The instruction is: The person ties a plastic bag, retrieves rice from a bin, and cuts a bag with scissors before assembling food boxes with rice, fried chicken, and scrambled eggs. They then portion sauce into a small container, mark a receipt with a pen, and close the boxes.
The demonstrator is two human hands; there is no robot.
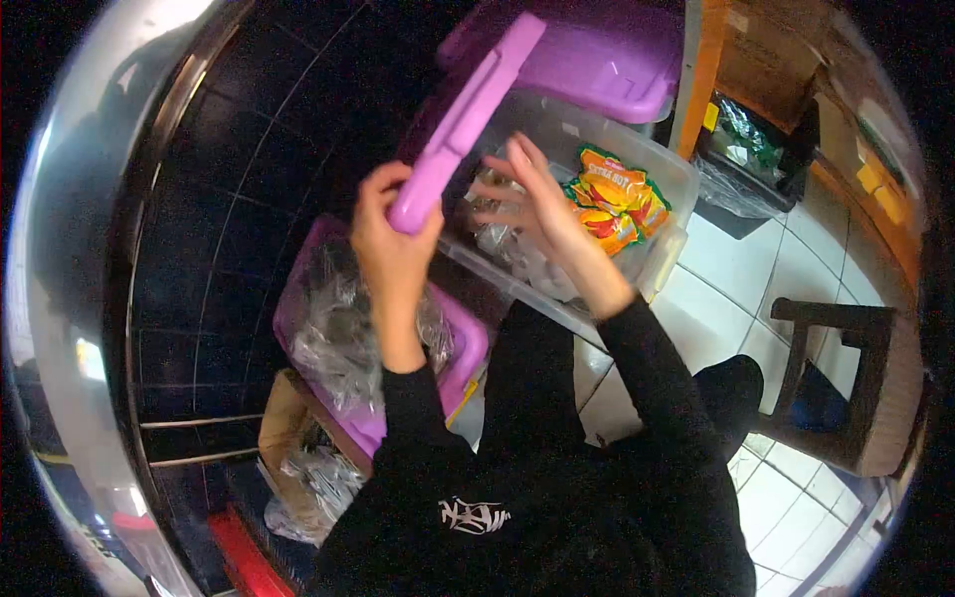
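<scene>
My left hand [391,234] is closed on the lower end of a purple plastic lid [476,107]. The lid is tilted and seen nearly edge-on. To its right my right hand [542,194] hovers over a clear plastic bin [668,164], its fingers spread and holding nothing. Inside the bin lies an orange and green bag marked "EXTRA HOT" [619,204], beside clear plastic packaging [522,254] that my right hand partly hides. Below my left hand, crumpled clear plastic bags [343,328] rest on another purple lid or tub [466,338].
Another purple lid [597,65] is behind the clear bin. A cardboard box [282,423] with plastic bags stands at lower left. On the right are a black crate [786,179], a dark stool [851,398] and white floor tiles [731,259]. Dark tiles [249,259] cover the left.
</scene>
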